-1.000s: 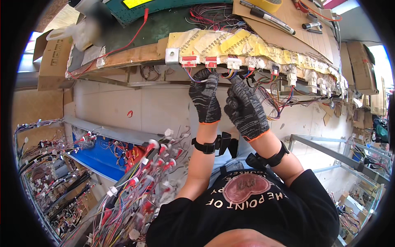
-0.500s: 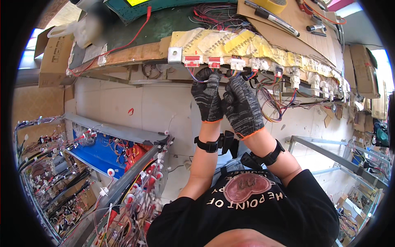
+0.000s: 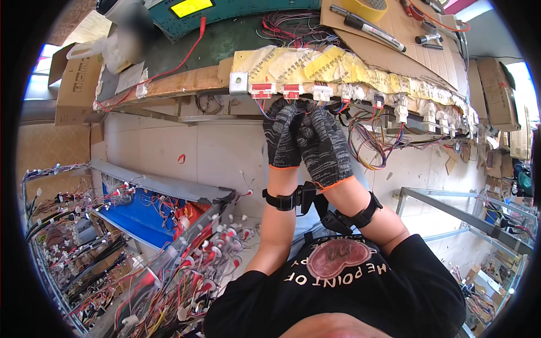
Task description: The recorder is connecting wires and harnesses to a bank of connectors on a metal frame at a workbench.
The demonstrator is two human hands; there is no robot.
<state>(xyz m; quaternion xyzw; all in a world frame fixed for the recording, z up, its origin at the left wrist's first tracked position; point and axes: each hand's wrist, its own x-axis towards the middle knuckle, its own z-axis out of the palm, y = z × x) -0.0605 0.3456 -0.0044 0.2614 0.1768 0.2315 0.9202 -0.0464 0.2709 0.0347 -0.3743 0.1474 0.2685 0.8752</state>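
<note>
Both my hands wear dark grey knitted gloves with orange cuffs and meet just below a row of wire connectors on the bench edge. My left hand (image 3: 282, 135) has its fingers curled under a red-and-white connector (image 3: 291, 91). Pressed against it, my right hand (image 3: 325, 143) is closed below a white connector (image 3: 322, 93). What the fingertips pinch is hidden by the gloves. Thin blue and red wires (image 3: 262, 109) run from the leftmost red connector (image 3: 262, 90) down beside my left glove. A strip of yellow tape (image 3: 304, 65) covers the board behind the connectors.
A teal device with a lit yellow screen (image 3: 192, 7) stands on the bench. Cardboard (image 3: 420, 62) carries a marker (image 3: 375, 31) and a tape roll (image 3: 366, 8). Loose wires (image 3: 372, 138) hang at right. Wire harnesses crowd a metal rack (image 3: 152, 281) at lower left; another frame (image 3: 451, 203) stands right.
My right hand has shifted left and closer against my left hand, its knuckles turned inward. The harnesses on the lower-left rack have swung and look blurred.
</note>
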